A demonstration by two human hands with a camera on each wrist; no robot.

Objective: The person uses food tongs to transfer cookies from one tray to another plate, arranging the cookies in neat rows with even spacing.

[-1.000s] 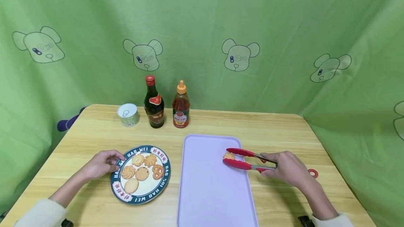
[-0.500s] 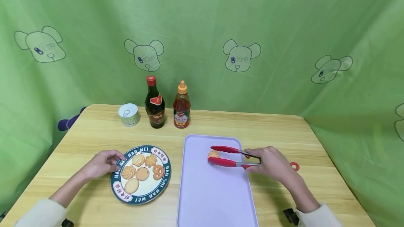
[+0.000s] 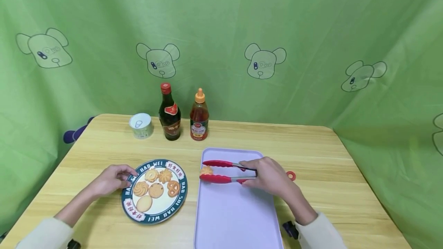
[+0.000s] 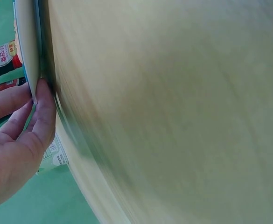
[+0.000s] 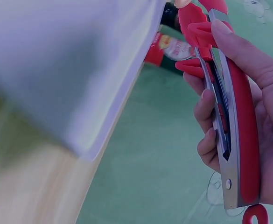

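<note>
My left hand pinches the left rim of a round plate with a dark patterned border. In the left wrist view, the thumb and fingers close on the plate's edge from both sides. Several cookies lie on the plate, among them a pretzel-shaped cookie and a plain oval cookie. My right hand grips red-tipped metal tongs. Between the tips of the tongs is a small golden cookie, over the left edge of a lilac tray. The right wrist view shows fingers wrapped round the tongs' handles.
Along the back of the wooden table stand a can, a dark red-capped bottle and an orange-capped sauce bottle. A green curtain hangs behind. A narrow strip of table separates plate and tray.
My right hand has carried the tongs and cookie leftward across the tray, from its right side to its left edge. The left hand and the plate have stayed in place.
</note>
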